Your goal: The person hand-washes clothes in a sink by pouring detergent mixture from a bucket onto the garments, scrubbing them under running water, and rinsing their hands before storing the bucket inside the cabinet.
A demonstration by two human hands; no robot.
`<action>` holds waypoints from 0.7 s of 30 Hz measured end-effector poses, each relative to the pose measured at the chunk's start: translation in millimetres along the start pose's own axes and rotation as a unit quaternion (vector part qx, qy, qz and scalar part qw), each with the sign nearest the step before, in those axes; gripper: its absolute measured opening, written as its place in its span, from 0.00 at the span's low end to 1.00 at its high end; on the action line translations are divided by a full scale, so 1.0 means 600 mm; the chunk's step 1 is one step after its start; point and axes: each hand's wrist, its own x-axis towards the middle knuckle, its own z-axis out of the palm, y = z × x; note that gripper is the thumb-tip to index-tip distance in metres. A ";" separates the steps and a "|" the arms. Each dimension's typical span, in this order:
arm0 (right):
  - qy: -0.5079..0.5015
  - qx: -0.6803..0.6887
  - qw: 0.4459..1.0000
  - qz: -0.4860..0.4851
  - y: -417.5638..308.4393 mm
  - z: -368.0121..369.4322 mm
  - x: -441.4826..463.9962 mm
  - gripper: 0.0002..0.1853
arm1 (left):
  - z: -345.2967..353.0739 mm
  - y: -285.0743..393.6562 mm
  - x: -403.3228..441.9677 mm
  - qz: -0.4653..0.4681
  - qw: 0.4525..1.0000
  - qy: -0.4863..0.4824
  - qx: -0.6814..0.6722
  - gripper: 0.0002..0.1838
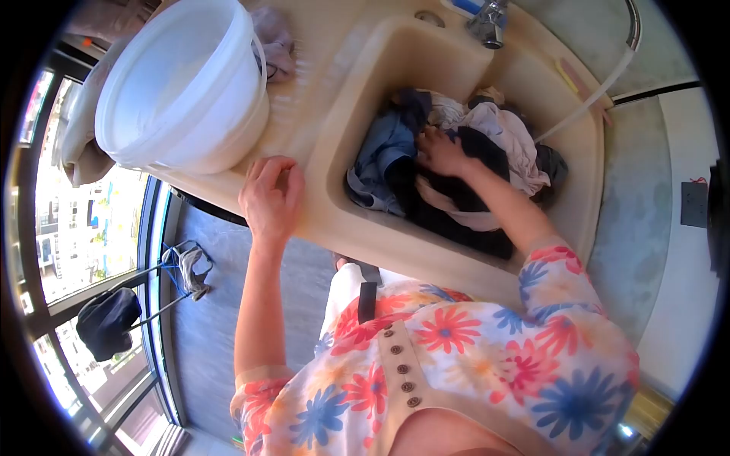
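A heap of clothes lies in the beige sink (pixel 346 137), with a blue garment (pixel 384 140), a black garment (pixel 433 209) and a pale pink garment (pixel 506 137) among them. My right hand (pixel 443 152) rests on the heap between the blue and dark cloth, its fingers spread a little and no cloth visibly gripped. On the counter left of the sink, my left hand (pixel 272 190) lies at the front edge with loosely bent fingers and nothing in it. Just beyond it stands a white plastic basin (pixel 179 91).
A metal faucet (pixel 488 26) stands behind the sink, and a pale hose (pixel 589 99) runs down at its right. A greyish cloth (pixel 274 45) lies behind the basin. Windows and a rack with a black item (pixel 109 323) are at the left.
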 end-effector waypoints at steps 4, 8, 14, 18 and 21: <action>0.080 0.103 0.991 0.011 0.012 -0.089 0.068 0.22 | -0.001 -0.001 0.000 -0.002 1.000 0.008 0.014 0.03; 0.086 0.051 0.995 0.023 -0.037 0.018 0.127 0.23 | 0.005 -0.002 0.000 -0.005 1.000 0.013 0.010 0.03; 0.188 0.051 0.980 -0.049 -0.016 -0.022 0.031 0.23 | 0.005 -0.006 -0.001 -0.005 1.000 -0.004 -0.009 0.03; 0.317 -0.074 0.943 0.072 0.099 -0.071 -0.124 0.21 | 0.005 -0.001 -0.001 -0.005 1.000 -0.007 -0.002 0.03; 0.330 -0.092 0.929 0.142 0.202 0.048 -0.166 0.21 | 0.006 0.005 0.002 -0.022 1.000 -0.016 -0.010 0.04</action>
